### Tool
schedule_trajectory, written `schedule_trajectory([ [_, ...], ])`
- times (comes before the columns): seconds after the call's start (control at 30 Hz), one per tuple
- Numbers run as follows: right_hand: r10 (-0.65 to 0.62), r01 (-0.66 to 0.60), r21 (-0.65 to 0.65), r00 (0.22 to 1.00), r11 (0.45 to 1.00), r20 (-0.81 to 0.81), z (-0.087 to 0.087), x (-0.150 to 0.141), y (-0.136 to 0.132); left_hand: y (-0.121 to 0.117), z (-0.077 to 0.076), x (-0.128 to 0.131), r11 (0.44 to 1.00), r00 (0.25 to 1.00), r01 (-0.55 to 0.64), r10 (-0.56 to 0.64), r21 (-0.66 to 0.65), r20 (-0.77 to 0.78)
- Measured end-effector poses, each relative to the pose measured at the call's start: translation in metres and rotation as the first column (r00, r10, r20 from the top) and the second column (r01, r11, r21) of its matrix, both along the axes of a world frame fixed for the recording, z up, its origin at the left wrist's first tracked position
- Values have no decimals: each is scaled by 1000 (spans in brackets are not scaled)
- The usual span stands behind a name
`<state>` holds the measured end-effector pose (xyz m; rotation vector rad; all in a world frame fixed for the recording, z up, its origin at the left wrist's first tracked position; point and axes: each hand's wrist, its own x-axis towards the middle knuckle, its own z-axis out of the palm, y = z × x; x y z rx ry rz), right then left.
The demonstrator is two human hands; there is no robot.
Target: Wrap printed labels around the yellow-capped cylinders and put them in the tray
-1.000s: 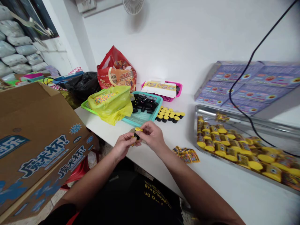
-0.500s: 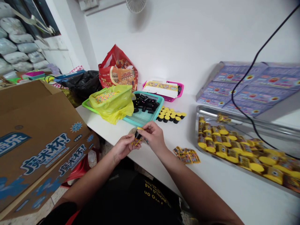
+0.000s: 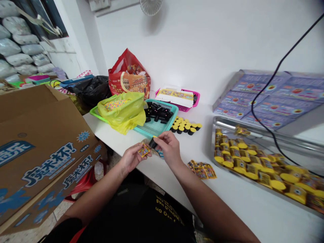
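In the head view, my left hand (image 3: 132, 158) pinches a small yellow printed packet (image 3: 143, 151), its colourful face turned up. My right hand (image 3: 170, 147) grips a small black cup with a yellow lid (image 3: 153, 142), tilted and close beside the packet. My fingers cover part of the cup. Behind my hands stands a group of similar black cups with yellow lids (image 3: 186, 127). Nearer to my right forearm lies a small pile of yellow printed packets (image 3: 201, 169) on the white table (image 3: 174, 192).
A teal basket (image 3: 141, 130) holds black pieces; beside it sits a yellow-bag-lined tray (image 3: 124, 116) of coloured beads. To the right, a metal tray (image 3: 218, 162) contains many wrapped yellow-lidded cups. A large cardboard box (image 3: 50, 152) stands left. A black cable (image 3: 255, 116) hangs at right.
My right hand has drawn the black cup slightly right, away from my left hand. The packet in my left hand now shows its printed face. The view has shifted a little.
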<state>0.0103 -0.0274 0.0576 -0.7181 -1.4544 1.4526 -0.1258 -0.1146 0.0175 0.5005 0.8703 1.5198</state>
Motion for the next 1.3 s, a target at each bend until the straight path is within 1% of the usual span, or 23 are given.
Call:
schedule_trajectory([
  [0.07, 126, -123, -37, 988, 992, 85, 1, 2, 6, 0, 0, 0, 992, 990, -126, 125, 3, -69],
  [0.13, 279, -260, -122, 942, 958, 189, 0, 2, 9, 1, 2, 0, 963, 945, -265, 270, 48, -184],
  [0.17, 344, -311, -173, 913, 935, 221, -1, 0, 8, 1, 3, 1, 947, 915, -310, 320, 77, -244],
  [0.2, 393, -347, -216, 890, 912, 230, -2, -1, 7, 1, 4, 2, 936, 887, -337, 352, 103, -298],
  [0.27, 441, -381, -271, 873, 884, 211, -5, -6, 3, 0, 8, 3, 926, 848, -352, 377, 136, -372],
  [0.33, 435, -376, -280, 881, 883, 188, -7, -8, 0, -3, 11, 4, 932, 837, -335, 362, 138, -411],
  [0.43, 403, -345, -264, 892, 901, 206, -6, -7, 2, -8, 15, -1, 966, 839, -235, 257, 107, -479],
  [0.47, 399, -342, -259, 891, 903, 215, -5, -5, 4, -9, 15, -4, 975, 824, -198, 221, 100, -521],
  [0.53, 399, -341, -250, 886, 906, 235, -2, -3, 7, -11, 16, -9, 982, 763, -159, 190, 105, -618],
  [0.6, 411, -354, -240, 874, 904, 258, 0, -1, 10, -12, 16, -12, 979, 706, -162, 203, 124, -679],
  [0.67, 400, -348, -226, 880, 910, 256, 2, 0, 11, -13, 17, -14, 975, 696, -176, 221, 136, -683],
  [0.73, 352, -312, -209, 916, 927, 194, 6, 2, 11, -14, 19, -14, 972, 709, -185, 236, 148, -664],
  [0.8, 294, -273, -199, 952, 941, 87, 9, 4, 10, -14, 21, -14, 965, 696, -189, 262, 181, -669],
  [0.87, 267, -262, -188, 964, 946, -2, 12, 6, 9, -16, 22, -13, 957, 646, -178, 288, 227, -707],
  [0.93, 269, -272, -169, 962, 947, -41, 12, 7, 7, -17, 23, -12, 953, 593, -156, 300, 259, -748],
  [0.97, 280, -283, -155, 959, 946, -45, 12, 8, 7, -17, 23, -11, 954, 579, -143, 297, 264, -759],
  [1.03, 294, -297, -125, 955, 947, -41, 10, 7, 6, -17, 22, -9, 958, 580, -117, 281, 263, -765],
  [1.13, 275, -276, -89, 961, 957, -25, 6, 6, 6, -17, 23, -7, 961, 614, -84, 258, 263, -746],
  [1.2, 267, -267, -84, 964, 960, -12, 5, 5, 6, -17, 23, -7, 957, 630, -71, 261, 280, -731],
  [1.3, 286, -285, -99, 958, 953, -6, 3, 3, 4, -16, 23, -7, 953, 639, -60, 265, 297, -722],
])
